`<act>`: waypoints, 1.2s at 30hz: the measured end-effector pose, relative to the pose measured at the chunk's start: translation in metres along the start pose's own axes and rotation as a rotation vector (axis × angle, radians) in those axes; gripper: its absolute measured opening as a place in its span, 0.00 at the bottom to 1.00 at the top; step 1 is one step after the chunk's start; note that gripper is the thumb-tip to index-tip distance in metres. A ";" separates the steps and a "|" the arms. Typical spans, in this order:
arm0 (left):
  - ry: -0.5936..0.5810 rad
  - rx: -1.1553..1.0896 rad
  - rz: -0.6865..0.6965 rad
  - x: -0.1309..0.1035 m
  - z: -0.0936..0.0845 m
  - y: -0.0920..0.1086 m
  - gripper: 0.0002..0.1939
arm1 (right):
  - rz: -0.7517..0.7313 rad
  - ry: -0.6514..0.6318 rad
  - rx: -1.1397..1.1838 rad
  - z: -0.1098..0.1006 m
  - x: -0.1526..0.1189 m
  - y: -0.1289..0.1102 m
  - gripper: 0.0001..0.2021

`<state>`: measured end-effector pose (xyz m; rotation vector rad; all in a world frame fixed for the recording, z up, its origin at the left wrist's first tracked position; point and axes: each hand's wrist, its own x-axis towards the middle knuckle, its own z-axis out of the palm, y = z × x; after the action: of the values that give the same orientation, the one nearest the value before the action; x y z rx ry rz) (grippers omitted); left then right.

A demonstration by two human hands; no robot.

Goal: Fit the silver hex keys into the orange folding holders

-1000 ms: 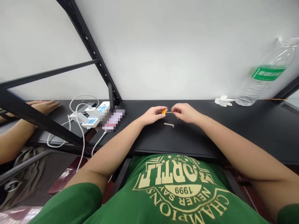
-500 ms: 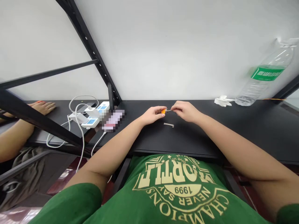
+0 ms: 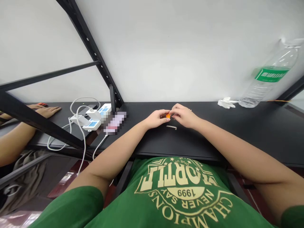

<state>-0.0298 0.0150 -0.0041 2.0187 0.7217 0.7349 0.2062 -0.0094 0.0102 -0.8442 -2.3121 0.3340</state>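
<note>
Over the black table (image 3: pixel 180 142), my left hand (image 3: pixel 156 119) pinches a small orange object (image 3: pixel 168 116) between thumb and fingers. My right hand (image 3: pixel 183 116) is closed right beside it, its fingertips at the dark, ribbed-looking end of the orange object. What else the right fingers hold is too hidden to name; a tiny light tip shows behind that hand. Just below the hands, some thin L-shaped metal keys (image 3: pixel 171 127) lie on the table.
At the left are a power strip (image 3: pixel 91 124) with white cables, a phone (image 3: pixel 115 123) and a black metal frame (image 3: pixel 78 71). Another person's hands (image 3: pixel 47 111) rest beyond it. White tissue (image 3: pixel 227 102) and a plastic bottle (image 3: pixel 263 80) stand at the right.
My right hand has moved left, up against the orange object and my left hand. The thin metal piece seen between the hands no longer shows there. The other person's hands have shifted slightly right.
</note>
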 end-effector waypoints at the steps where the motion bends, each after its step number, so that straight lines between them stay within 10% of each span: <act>1: -0.005 -0.007 0.002 0.000 0.000 0.000 0.29 | 0.013 0.001 0.022 0.002 0.000 -0.001 0.11; 15: 0.089 0.031 -0.021 0.000 -0.006 -0.002 0.21 | 0.185 -0.471 -0.143 -0.005 0.000 0.001 0.03; 36: 0.119 -0.175 -0.143 0.001 -0.006 -0.001 0.39 | 0.419 -0.504 -0.358 -0.013 0.002 -0.005 0.04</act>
<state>-0.0341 0.0193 -0.0017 1.7580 0.8317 0.8103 0.2115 -0.0117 0.0229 -1.5850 -2.6868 0.3439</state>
